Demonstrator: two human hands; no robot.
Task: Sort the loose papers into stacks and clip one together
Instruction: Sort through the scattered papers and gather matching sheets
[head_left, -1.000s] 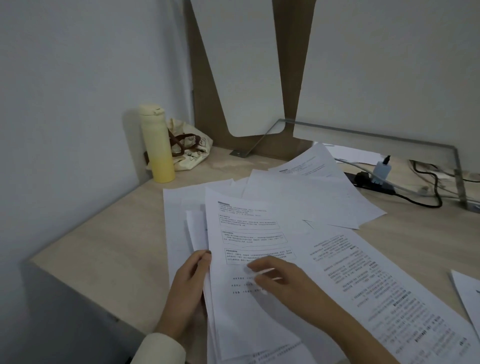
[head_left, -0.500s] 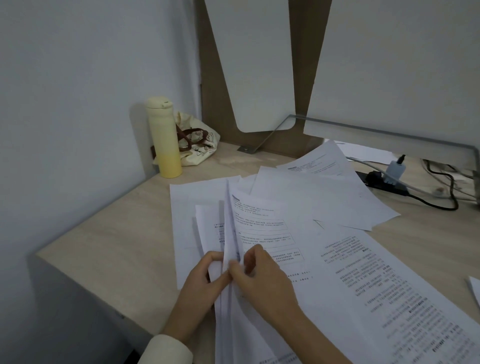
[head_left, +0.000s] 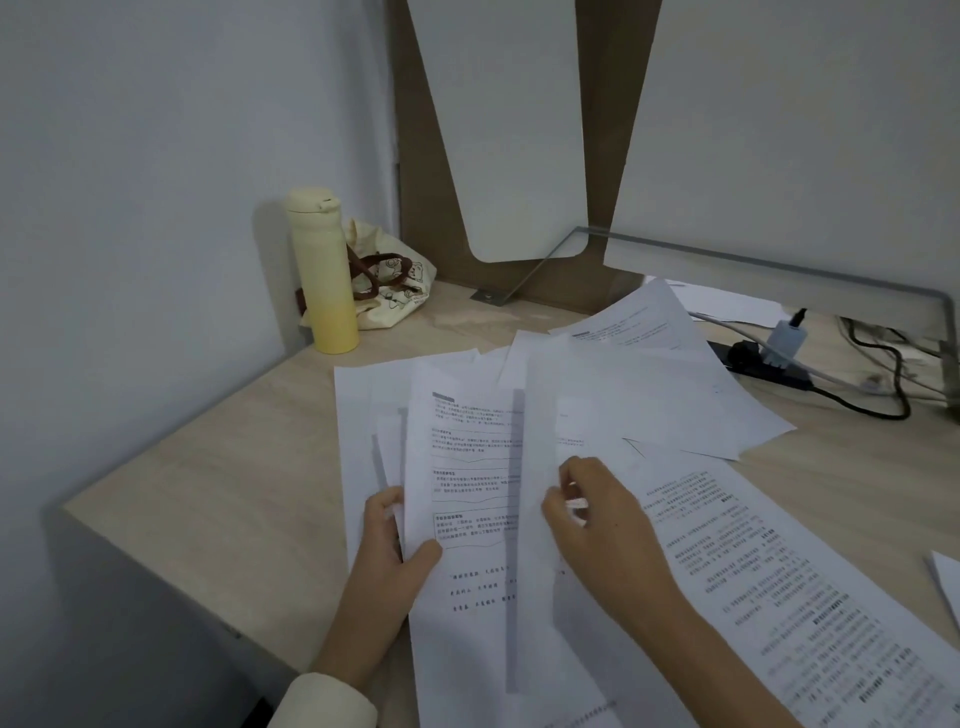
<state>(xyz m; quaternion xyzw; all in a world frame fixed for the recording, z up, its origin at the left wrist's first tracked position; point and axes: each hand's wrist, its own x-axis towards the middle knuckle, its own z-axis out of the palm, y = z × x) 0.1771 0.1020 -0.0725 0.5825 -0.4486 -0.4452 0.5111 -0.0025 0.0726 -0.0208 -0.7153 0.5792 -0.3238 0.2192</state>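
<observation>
Loose white papers lie overlapped across the wooden desk (head_left: 218, 467). My left hand (head_left: 389, 551) grips the left edge of a printed sheet (head_left: 462, 467) on a small pile, thumb on top. My right hand (head_left: 597, 525) pinches a blank-backed sheet (head_left: 550, 415) and holds it lifted and turned over to the right, above the printed sheet. A densely printed page (head_left: 753, 571) lies under my right forearm. More sheets (head_left: 649, 374) fan out behind. No clip is visible.
A yellow bottle (head_left: 323, 270) and a cloth bag (head_left: 389, 286) stand at the back left by the wall. A power strip with a plug (head_left: 784, 343) and black cables (head_left: 883, 395) sits at the back right. The desk's left edge drops off nearby.
My right hand lifted the top sheet of the pile and swung it over to the right, baring another printed sheet. My left hand moved onto that sheet's left edge.
</observation>
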